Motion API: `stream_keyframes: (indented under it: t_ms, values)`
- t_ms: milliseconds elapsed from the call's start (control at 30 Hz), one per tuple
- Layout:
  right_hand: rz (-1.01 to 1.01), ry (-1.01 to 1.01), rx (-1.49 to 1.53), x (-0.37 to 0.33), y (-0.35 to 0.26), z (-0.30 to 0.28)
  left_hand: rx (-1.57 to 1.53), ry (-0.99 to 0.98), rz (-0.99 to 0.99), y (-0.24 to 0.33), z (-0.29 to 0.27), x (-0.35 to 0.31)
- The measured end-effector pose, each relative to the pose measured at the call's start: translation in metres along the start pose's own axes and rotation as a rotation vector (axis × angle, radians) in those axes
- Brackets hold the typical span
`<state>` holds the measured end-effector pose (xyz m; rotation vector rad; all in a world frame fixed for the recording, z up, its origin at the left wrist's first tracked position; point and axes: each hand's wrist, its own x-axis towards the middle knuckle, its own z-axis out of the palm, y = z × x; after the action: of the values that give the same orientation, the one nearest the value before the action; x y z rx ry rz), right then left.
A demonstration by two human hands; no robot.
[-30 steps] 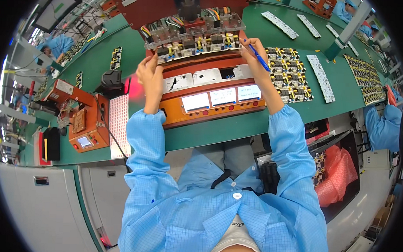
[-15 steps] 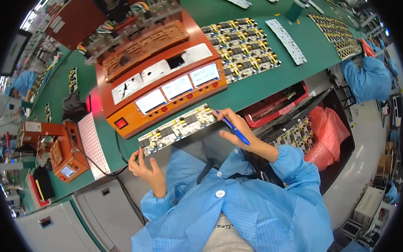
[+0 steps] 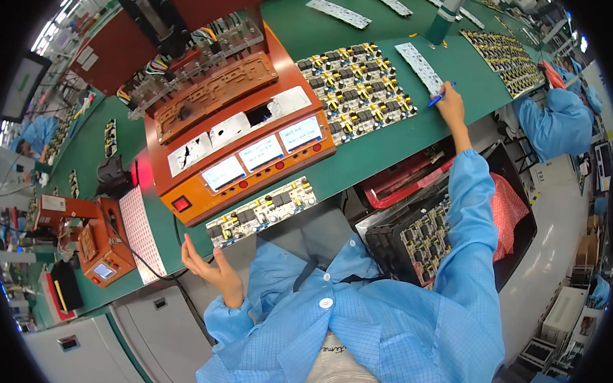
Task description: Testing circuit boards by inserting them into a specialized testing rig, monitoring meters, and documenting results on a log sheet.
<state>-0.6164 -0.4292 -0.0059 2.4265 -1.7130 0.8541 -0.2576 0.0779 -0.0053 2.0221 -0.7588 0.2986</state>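
A long circuit board strip (image 3: 265, 209) with black and yellow components lies along the bench's near edge, in front of the orange test machine (image 3: 247, 149). Just off its left end is my left hand (image 3: 213, 273), fingers spread, holding nothing. My right arm stretches out over the bench to the right. In my right hand (image 3: 452, 110) is a blue pen (image 3: 435, 100), gripped by curled fingers. That hand is at the near end of a white strip board (image 3: 417, 66); whether the fingers also pinch the board, I cannot tell.
A block of populated circuit boards (image 3: 357, 92) lies right of the machine. Below the bench's right edge are a red tray (image 3: 401, 185), a black bin with more boards (image 3: 423, 243) and pink bubble wrap (image 3: 512, 212). A smaller orange device (image 3: 105, 248) stands left. A co-worker's blue sleeve (image 3: 558, 126) shows far right.
My right hand has left the circuit board's right end and moved far right to the white strip board, still with the pen. My left hand has drawn slightly off the circuit board.
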Motion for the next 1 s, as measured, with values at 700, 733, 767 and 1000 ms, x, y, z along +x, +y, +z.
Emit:
stream_keyframes:
  t_ms: [700, 733, 767, 1000]
  values:
    - [0.114, -1.322, 1.543, -0.094, -0.243, -0.088, 0.138, -0.217, 1.209, 0.127, 0.034, 0.123]
    - [0.157, -1.126, 1.501, -0.089, -0.252, -0.083, 0.11, -0.235, 1.168, 0.115, 0.035, 0.134]
    - [0.198, -0.932, 1.45, -0.085, -0.263, -0.079, 0.086, -0.292, 1.081, 0.101, 0.04, 0.145]
    - [-0.259, -0.498, 1.295, -0.089, -0.307, -0.045, 0.135, -0.639, 0.736, 0.057, 0.049, 0.195]
